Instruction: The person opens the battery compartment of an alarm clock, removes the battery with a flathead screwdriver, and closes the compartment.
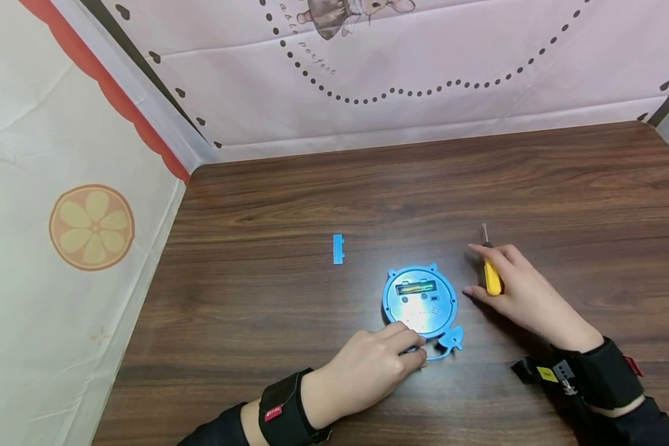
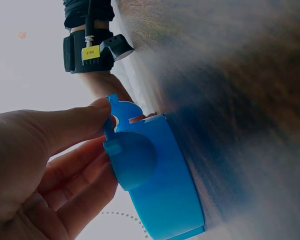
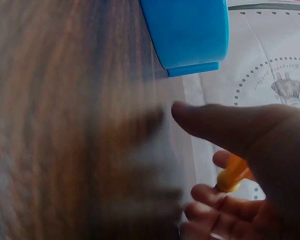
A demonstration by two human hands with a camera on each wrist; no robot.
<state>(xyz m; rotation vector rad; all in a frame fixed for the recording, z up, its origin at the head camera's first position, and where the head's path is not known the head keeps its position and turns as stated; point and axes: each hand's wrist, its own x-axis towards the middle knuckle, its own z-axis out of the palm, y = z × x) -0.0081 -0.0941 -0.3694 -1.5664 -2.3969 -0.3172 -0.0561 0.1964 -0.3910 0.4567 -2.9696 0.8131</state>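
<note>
Head view: blue clock's (image 1: 420,301) open compartment holds a battery (image 1: 415,288).

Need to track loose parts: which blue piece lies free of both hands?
The small blue rectangular piece, alone up-left of the round blue device, which the left hand holds.

Head view: bright, even, sharp; glare on blue device (image 1: 420,300) beside both grips. Wrist views: tabletop (image 2: 240,100) heavily blurred, hazy; backgrounds washed out beyond fingers.
</note>
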